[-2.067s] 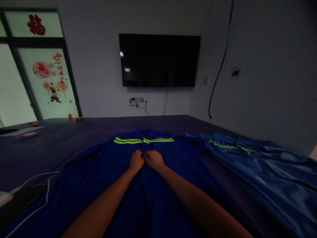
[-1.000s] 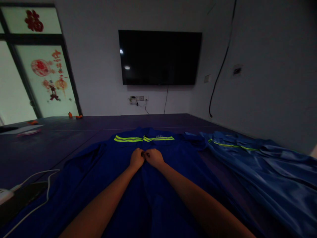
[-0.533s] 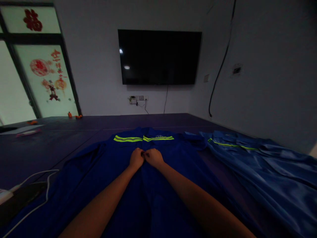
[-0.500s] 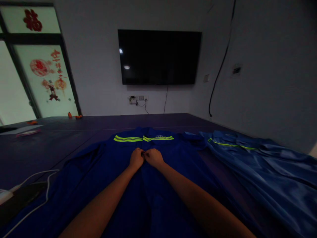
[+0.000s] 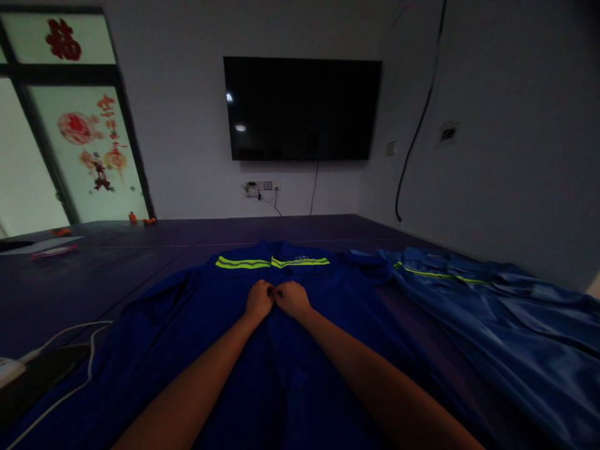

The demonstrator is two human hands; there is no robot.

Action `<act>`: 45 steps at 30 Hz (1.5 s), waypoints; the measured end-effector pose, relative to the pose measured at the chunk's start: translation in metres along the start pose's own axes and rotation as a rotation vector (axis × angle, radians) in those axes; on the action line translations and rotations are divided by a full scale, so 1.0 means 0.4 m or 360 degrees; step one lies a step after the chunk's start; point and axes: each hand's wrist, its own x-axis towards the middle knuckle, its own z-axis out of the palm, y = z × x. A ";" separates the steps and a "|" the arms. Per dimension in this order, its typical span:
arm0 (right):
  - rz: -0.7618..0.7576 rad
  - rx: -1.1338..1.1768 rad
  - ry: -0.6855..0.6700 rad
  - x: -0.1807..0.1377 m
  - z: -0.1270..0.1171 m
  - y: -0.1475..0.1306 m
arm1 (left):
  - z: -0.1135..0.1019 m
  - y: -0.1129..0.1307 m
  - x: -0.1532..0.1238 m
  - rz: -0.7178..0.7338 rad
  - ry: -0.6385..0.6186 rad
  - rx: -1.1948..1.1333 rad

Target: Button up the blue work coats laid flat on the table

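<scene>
We read one sign with some confidence: a large red character (image 5: 64,39), seemingly 福, in the middle of the upper window pane (image 5: 23,37); on the lower pane (image 5: 70,194) red paper cut-outs (image 5: 77,128) carry smaller characters near its top edge, too blurred for us to read; a pale print (image 5: 300,257) on the blue jacket (image 5: 210,312), just above its yellow stripe, is illegible too.
</scene>
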 end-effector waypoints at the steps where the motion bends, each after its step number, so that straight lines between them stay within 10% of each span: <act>1: -0.0001 0.0001 -0.0003 0.000 0.000 0.000 | 0.000 0.000 0.000 0.0001 0.0002 0.0000; 45: -0.0020 -0.0010 -0.0041 0.008 0.012 0.006 | 0.000 0.001 0.003 0.0038 -0.0059 0.0192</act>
